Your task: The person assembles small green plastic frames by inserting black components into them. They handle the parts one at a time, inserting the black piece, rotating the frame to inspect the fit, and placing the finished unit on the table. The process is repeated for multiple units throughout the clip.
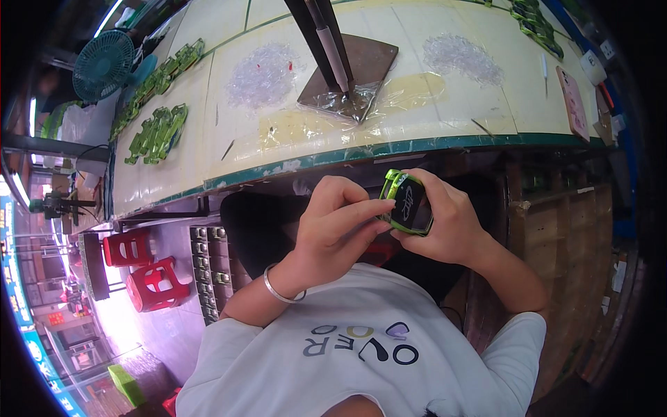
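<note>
My right hand (pixel 445 219) is wrapped round a bright green-framed case (pixel 411 205), which is tilted up in front of my chest, below the table's front edge. Its face is a dark panel with a white line design. Against the case's left edge, the thumb and index finger of my left hand (pixel 337 219) are pinched together. Whatever lies between those fingertips is too small or too hidden to make out. On the table lie two heaps of small clear plastic pieces, one on the left (pixel 260 75) and one on the right (pixel 462 57).
A brown board (pixel 375 59) under a dark stand (pixel 326 42) occupies the table's middle. Green frames (pixel 158 133) lie stacked at left, and more (pixel 535 28) at far right. A pink phone (pixel 571 104) rests near the right edge. Red stools (pixel 156 283) stand on the floor at left.
</note>
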Demonstrator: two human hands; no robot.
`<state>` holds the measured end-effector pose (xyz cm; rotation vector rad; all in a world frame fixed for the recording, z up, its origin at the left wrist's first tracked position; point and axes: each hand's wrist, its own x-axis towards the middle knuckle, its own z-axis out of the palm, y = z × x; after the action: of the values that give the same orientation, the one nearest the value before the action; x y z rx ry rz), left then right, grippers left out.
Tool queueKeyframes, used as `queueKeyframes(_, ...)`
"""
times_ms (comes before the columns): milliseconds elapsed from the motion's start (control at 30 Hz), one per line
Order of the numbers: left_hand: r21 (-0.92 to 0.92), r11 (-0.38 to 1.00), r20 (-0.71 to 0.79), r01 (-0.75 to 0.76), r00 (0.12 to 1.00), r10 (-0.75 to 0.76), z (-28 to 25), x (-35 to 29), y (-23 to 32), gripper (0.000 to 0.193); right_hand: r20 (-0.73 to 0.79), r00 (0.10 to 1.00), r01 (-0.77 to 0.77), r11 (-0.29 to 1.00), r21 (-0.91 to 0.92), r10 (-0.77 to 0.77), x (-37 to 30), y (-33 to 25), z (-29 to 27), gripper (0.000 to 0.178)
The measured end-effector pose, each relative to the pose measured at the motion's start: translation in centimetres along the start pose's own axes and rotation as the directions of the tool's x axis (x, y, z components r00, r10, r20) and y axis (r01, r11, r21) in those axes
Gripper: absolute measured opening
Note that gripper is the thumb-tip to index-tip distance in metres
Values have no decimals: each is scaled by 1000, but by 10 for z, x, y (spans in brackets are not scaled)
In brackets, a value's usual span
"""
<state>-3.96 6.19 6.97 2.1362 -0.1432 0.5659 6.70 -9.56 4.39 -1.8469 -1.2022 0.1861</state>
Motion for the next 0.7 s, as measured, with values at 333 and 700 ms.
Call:
queueKeyframes(333, 235, 951, 110, -200, 978, 179, -3, 4, -4, 40, -2, 999, -51, 998, 24, 51, 0, 1, 1, 56)
queueKeyframes(700, 475, 872, 107, -119, 991, 77, 32, -12, -13, 54, 16, 954, -293, 917, 270, 300, -4, 14, 20, 56)
